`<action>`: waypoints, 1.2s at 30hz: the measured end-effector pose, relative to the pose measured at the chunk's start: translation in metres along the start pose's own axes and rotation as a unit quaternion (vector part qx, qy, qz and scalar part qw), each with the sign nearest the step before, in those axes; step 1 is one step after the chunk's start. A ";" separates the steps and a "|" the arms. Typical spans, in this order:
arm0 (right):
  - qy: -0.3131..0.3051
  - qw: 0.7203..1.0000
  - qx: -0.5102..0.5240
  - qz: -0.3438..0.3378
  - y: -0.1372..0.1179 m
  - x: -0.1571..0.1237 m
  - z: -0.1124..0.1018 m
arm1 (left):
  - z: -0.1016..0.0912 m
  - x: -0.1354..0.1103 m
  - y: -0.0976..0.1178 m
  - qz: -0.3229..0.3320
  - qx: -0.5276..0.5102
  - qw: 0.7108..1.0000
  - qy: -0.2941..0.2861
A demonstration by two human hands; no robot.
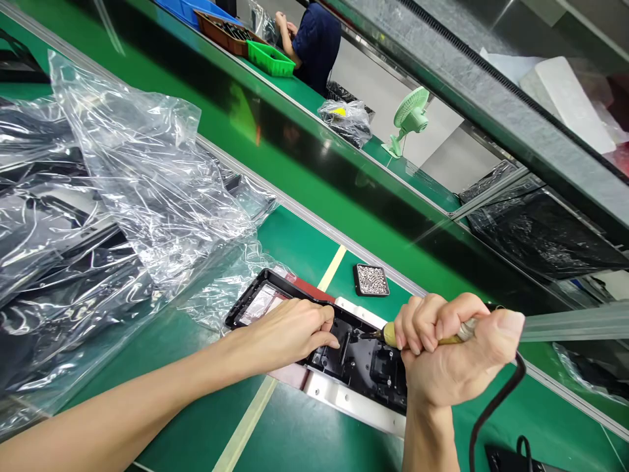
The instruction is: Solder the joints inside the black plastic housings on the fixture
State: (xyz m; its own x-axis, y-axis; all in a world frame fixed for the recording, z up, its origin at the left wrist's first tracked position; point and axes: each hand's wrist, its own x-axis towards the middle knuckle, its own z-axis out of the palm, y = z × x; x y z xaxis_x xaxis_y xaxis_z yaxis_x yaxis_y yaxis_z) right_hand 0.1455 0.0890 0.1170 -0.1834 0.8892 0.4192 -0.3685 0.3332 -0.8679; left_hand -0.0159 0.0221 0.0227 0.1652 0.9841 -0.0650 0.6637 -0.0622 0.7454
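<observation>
A long black plastic housing [361,360] with ribs, posts and a window frame at its left end lies on a white fixture [339,393]. My right hand [449,347] is closed in a fist around the yellowish handle of a soldering iron [390,334], whose metal tip points left and down into the housing. From the handle's rear hangs a black cord [494,400]. My left hand [299,331] rests over the housing, left of the tip, its fingers curled and thumb close to the forefinger. Whatever is between those fingers is hidden.
Behind the housing stands a small black tray [372,280] of tiny metal pieces. Clear plastic bags [147,170] with black parts cover the left side. A green conveyor [304,157] runs beyond a metal rail. Across it are a person [319,39], bins [270,59] and a fan [411,115].
</observation>
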 end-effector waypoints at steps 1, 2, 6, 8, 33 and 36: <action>0.002 1.000 -0.001 -0.002 0.000 0.000 0.001 | 0.000 0.000 0.000 0.000 0.002 1.000 0.001; 0.002 1.000 -0.003 -0.005 0.000 -0.001 0.001 | 0.000 0.000 0.000 0.000 0.005 1.000 0.001; -0.007 1.000 -0.013 -0.008 -0.001 -0.001 0.003 | -0.001 0.001 0.001 -0.003 0.008 1.000 0.000; -0.005 1.000 -0.011 -0.004 0.000 -0.001 0.002 | -0.001 0.002 0.001 -0.003 0.007 1.000 0.001; -0.023 1.000 -0.001 0.004 0.001 0.001 0.000 | 0.003 0.003 -0.001 0.004 0.019 1.000 0.009; -0.020 1.000 -0.003 0.000 0.000 0.001 0.001 | 0.003 0.003 -0.002 0.007 0.019 1.000 0.011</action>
State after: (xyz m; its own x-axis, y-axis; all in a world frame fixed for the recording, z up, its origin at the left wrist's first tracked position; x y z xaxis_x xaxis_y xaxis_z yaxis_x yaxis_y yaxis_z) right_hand 0.1443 0.0897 0.1172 -0.2206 0.8756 0.4297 -0.3629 0.3352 -0.8694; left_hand -0.0141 0.0249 0.0191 0.1596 0.9863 -0.0404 0.6880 -0.0818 0.7211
